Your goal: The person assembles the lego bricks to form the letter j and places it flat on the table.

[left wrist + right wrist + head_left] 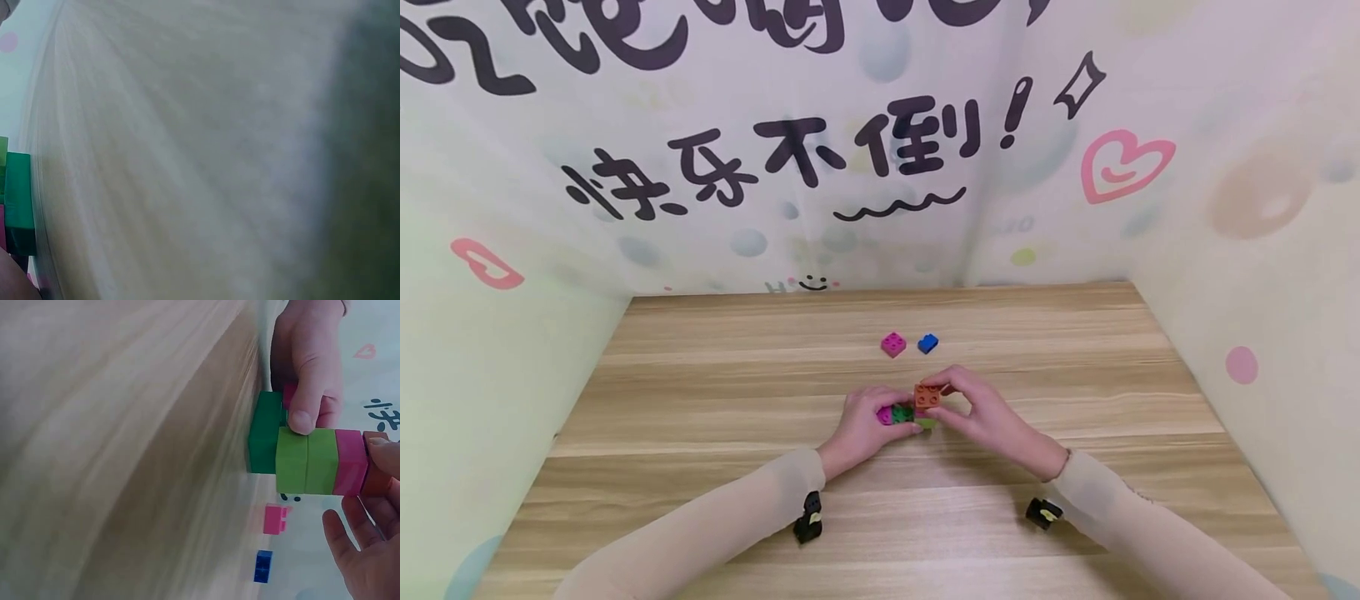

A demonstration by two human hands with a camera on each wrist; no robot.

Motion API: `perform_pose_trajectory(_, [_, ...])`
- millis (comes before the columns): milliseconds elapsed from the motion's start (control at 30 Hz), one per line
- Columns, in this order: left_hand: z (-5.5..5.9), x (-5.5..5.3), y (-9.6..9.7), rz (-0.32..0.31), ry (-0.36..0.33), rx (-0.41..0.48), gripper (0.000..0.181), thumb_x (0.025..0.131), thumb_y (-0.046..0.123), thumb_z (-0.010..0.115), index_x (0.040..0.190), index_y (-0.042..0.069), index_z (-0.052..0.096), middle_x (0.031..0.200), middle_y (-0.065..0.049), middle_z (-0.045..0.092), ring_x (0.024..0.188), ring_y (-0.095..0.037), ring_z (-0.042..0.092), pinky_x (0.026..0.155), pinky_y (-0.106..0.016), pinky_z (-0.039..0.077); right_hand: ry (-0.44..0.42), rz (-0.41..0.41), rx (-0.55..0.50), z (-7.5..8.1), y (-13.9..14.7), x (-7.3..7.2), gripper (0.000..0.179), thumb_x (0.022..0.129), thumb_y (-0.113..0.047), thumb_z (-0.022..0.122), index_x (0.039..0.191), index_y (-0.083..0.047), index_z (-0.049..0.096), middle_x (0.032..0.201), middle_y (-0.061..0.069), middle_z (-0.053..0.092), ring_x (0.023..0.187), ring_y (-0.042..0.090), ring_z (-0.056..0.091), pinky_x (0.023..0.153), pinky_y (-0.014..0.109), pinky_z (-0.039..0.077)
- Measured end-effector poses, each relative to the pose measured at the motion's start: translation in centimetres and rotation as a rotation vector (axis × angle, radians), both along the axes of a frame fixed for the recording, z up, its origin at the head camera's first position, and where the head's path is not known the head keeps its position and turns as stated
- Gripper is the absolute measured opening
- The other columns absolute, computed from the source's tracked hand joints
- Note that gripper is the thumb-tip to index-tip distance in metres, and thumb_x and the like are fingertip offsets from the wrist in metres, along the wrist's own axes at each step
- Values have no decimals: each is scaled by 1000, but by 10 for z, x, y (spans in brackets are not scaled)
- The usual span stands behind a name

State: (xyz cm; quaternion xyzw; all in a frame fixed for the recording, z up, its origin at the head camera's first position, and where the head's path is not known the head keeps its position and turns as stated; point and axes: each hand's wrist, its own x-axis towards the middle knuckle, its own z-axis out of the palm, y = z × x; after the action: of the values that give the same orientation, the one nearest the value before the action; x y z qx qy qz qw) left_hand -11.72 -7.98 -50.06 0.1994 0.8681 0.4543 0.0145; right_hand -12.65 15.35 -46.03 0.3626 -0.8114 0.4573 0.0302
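Brick stack (306, 478), one, at mid-table (700, 392) between my hands: green brick (264, 434) as base, two lime bricks (322, 462) above, then a pink brick (351, 464). Left hand (862, 427): thumb and fingers pinching the stack low down. Right hand (992, 421): thumb and fingertips pinching an orange brick (927, 396) at the top; whether fully seated, I cannot tell. Beyond, loose: one magenta brick (893, 344); one blue brick (928, 343), just right of it.

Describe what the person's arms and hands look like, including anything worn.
The left hand and right hand are both bare, without gloves. Long, pale beige sleeves reach the wrists. A small black device with a yellowish marking sits by each sleeve.
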Motion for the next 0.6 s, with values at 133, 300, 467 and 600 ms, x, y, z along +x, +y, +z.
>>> perform_pose_trajectory(133, [-1,1,-1,1,8,-15,43,84,30,89,123,15,77,123,0,75,118,-23,64,105,-54,33,24,0,15,0,-1,0,35,90,-2,79,123,-9,67,114,1,71,105,17,67,92,39,58])
perform_pose_trajectory(300, [-2,2,-2,3,8,-18,44,84,30,89,123,15,77,122,0,75,118,-23,64,103,-51,32,52,26,30,-1,-1,0,34,92,-3,78,123,-9,66,115,0,70,106,18,67,93,42,57])
perform_pose_trajectory(467, [-2,2,-2,3,-3,-16,45,84,30,89,125,15,76,123,0,75,118,-23,65,105,-53,32,91,41,76,1,0,-1,35,93,-6,77,126,-9,65,117,-1,69,111,19,65,99,38,55])
perform_pose_trajectory(600, [-2,1,-3,-6,-7,-2,45,85,29,88,126,14,76,124,-2,74,118,-25,64,107,-56,32,119,23,91,2,-2,0,36,92,-6,78,125,-9,65,117,0,69,111,20,64,99,39,54])
